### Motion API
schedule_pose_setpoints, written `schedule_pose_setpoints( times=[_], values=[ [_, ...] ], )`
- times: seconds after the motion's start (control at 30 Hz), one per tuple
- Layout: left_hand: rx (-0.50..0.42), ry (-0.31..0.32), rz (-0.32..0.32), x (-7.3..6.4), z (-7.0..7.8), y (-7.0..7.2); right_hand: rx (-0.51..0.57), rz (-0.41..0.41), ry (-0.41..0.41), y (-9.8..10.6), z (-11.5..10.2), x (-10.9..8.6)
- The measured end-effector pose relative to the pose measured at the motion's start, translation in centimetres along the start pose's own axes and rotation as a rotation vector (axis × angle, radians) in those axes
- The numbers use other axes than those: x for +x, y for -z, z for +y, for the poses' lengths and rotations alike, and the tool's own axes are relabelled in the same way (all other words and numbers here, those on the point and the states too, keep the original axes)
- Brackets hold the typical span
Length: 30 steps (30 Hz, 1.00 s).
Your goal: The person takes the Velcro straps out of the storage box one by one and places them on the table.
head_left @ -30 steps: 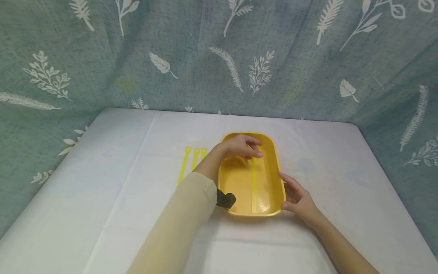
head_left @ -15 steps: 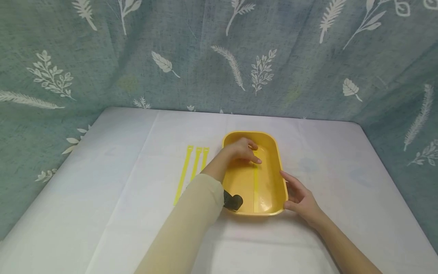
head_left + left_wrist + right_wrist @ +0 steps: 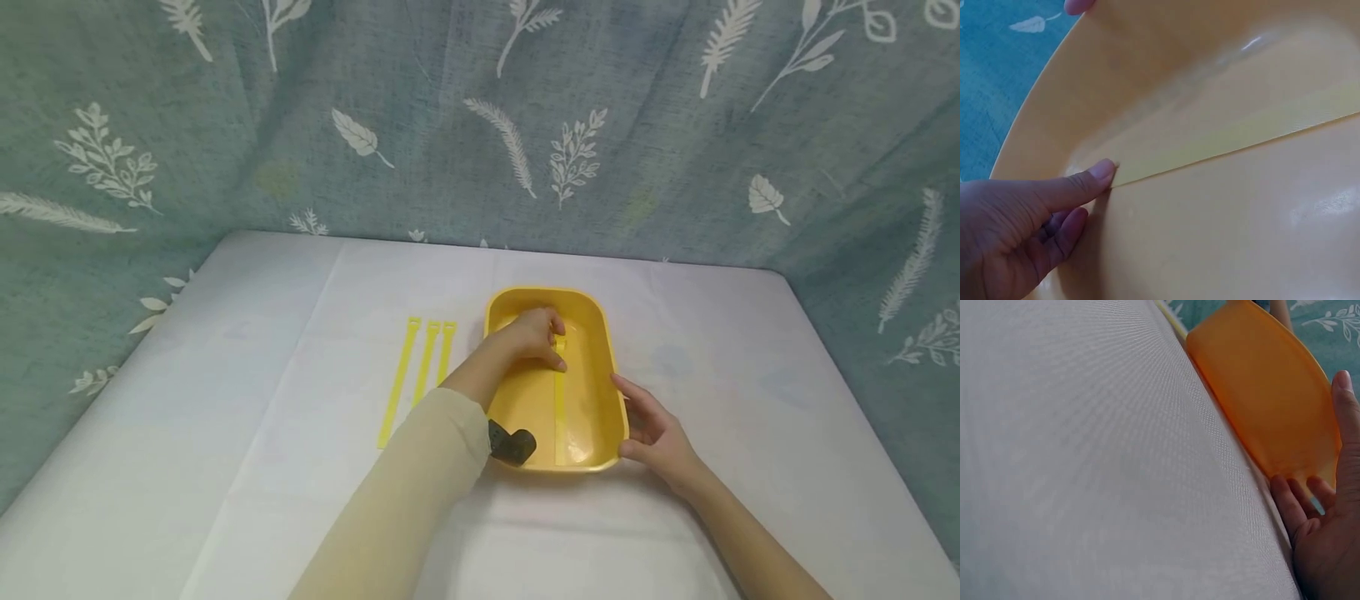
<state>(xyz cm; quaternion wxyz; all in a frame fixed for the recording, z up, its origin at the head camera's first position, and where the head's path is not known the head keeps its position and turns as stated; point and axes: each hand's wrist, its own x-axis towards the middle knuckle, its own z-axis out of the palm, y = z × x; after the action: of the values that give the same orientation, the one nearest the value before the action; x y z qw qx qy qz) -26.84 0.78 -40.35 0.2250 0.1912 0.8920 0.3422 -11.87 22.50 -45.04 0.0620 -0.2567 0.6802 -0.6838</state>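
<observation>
In the head view a shallow yellow plastic basin [image 3: 517, 433] lies on the white-covered table. A flat yellow strap [image 3: 560, 408] runs lengthwise along its floor, its slotted end towards the back. My left hand [image 3: 531, 337] reaches into the basin and pinches this strap near the slotted end, thumb and index finger close together. The left wrist view has the thumb over the end of the strap [image 3: 1229, 140]. Outside the basin's right wall, my right hand [image 3: 660, 437] rests with relaxed fingers. Its fingertips touch the outer wall [image 3: 1266, 394] in the right wrist view.
Left of the basin lie three similar yellow straps [image 3: 397, 383], side by side and partly behind the left sleeve [image 3: 420, 475]. A black wrist mount [image 3: 512, 446] hangs over the basin's near left corner. A green leaf-patterned curtain [image 3: 420, 125] stands behind the table.
My left hand has drawn a little nearer along the strap, its thumb and index finger coming closer together around the slotted end. My right hand has kept its place at the basin's wall.
</observation>
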Motion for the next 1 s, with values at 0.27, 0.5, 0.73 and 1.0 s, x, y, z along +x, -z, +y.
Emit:
schedule_pose_setpoints(
  times=[0.27, 0.5, 0.73, 1.0],
  values=[
    [-0.046, 0.011, 0.005, 0.24, 0.09, -0.16, 0.002, 0.009, -0.010, 0.10, 0.05, -0.14],
    [-0.076, 0.006, 0.026, 0.45, 0.24, -0.02, 0.024, 0.002, -0.005, 0.22, 0.27, 0.05],
    [-0.192, -0.024, 0.048, 0.67, 0.27, -0.21, 0.032, 0.004, -0.007, 0.20, 0.17, -0.05],
    [-0.272, -0.039, 0.051, 0.78, 0.49, -0.42, 0.001, 0.020, -0.015, 0.06, 0.24, -0.21]
  ],
)
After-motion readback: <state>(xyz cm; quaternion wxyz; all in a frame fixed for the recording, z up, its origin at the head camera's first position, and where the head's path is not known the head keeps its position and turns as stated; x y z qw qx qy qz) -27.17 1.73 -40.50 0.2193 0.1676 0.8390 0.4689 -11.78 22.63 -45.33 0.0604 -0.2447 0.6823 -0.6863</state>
